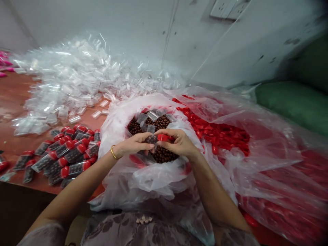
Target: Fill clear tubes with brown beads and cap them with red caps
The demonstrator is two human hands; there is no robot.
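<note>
My left hand (139,144) is closed around a small clear plastic tube (151,139) filled with dark brown balls. Right beside the tube's open end, my right hand (179,141) pinches a red cap (162,137); whether cap and tube touch I cannot tell. Both hands are over a white plastic bag (112,136) with its mouth spread wide. Brown balls (165,155) fill the bag, and several empty clear tubes (153,115) lie on top of them. More red shows behind the right fingers, partly hidden.
Filled tubes with red caps (69,150) are piled on the reddish table (12,92) at left. A large heap of empty clear tubes (84,68) lies against the wall. Red caps (217,133) spill inside a clear bag at right. A green sack (287,102) stands at far right.
</note>
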